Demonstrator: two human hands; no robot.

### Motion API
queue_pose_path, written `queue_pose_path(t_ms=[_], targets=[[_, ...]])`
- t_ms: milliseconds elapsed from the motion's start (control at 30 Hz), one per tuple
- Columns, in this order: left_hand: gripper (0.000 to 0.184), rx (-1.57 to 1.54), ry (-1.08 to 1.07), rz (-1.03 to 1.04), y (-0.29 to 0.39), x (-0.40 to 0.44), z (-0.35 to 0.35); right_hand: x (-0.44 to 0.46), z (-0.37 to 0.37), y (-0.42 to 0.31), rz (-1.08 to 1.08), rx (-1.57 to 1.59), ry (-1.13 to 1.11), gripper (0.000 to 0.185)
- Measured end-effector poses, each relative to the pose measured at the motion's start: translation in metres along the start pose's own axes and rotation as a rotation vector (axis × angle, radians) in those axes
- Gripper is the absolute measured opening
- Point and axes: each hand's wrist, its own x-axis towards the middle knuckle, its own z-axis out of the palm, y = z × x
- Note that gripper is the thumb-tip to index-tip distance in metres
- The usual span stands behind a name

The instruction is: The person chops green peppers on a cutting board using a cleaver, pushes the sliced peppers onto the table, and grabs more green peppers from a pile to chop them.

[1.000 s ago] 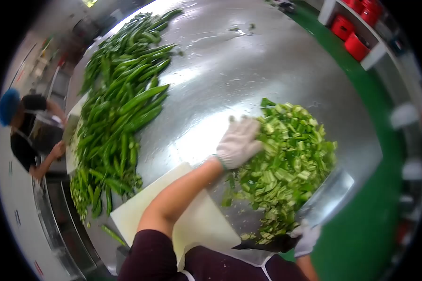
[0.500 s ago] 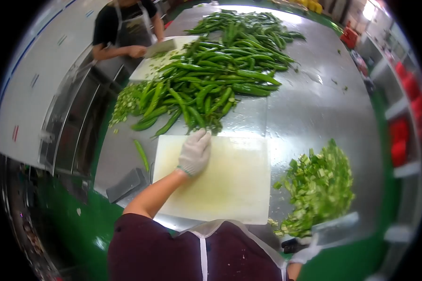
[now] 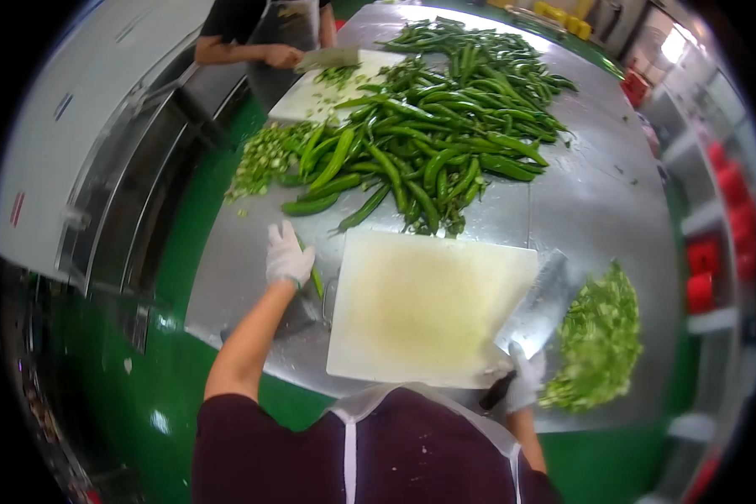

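My left hand (image 3: 288,254), in a white glove, is spread at a single green pepper (image 3: 316,281) left of the white cutting board (image 3: 428,311); the palm side is hidden. Gloved too, my right hand (image 3: 525,380) grips the dark handle of a broad cleaver (image 3: 539,304), whose blade lies over the board's right edge. To the right of the blade is a heap of chopped green pepper (image 3: 598,344). Whole long green peppers (image 3: 454,126) are piled behind the board.
Across the table, a person's hand (image 3: 284,56) holds a cleaver (image 3: 328,58) over another white board (image 3: 298,102). Chopped pieces (image 3: 265,158) lie near it. A grey object (image 3: 298,317) is beside my left forearm. Red containers (image 3: 699,273) stand on right-hand shelves.
My left hand went from the chopped heap across the board to the single pepper at left. My right hand brought the cleaver leftward, from the heap's near right side to the board's edge.
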Motion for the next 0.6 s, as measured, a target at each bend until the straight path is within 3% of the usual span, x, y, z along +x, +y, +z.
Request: queue_pose_path(t_ms=[33, 133, 300, 333, 433, 600], targets=[[0.059, 0.041, 0.060, 0.096, -0.002, 0.005, 0.009, 0.011, -0.001, 0.015, 0.015, 0.004, 0.012, 0.053], [0.048, -0.099, 0.242, 0.762, 0.033, 0.019, 0.025, 0.017, 0.012, 0.026, -0.013, -0.039, 0.020, 0.057], [0.045, 0.067, -0.007, 1.121, 0.172, 0.010, 0.057, 0.020, 0.027, 0.017, 0.050, 0.010, 0.010, 0.046], [0.042, 0.102, -0.055, 1.196, 0.196, 0.012, 0.062, 0.016, 0.033, 0.015, -0.022, -0.064, 0.026, 0.051], [0.035, -0.039, 0.084, 1.477, 0.222, 0.041, 0.112, 0.022, 0.026, 0.022, -0.012, -0.067, 0.053, 0.050], [0.027, 0.261, -0.235, 1.420, 0.219, 0.105, 0.101, 0.022, 0.021, 0.028, 0.015, -0.029, 0.154, 0.037]])
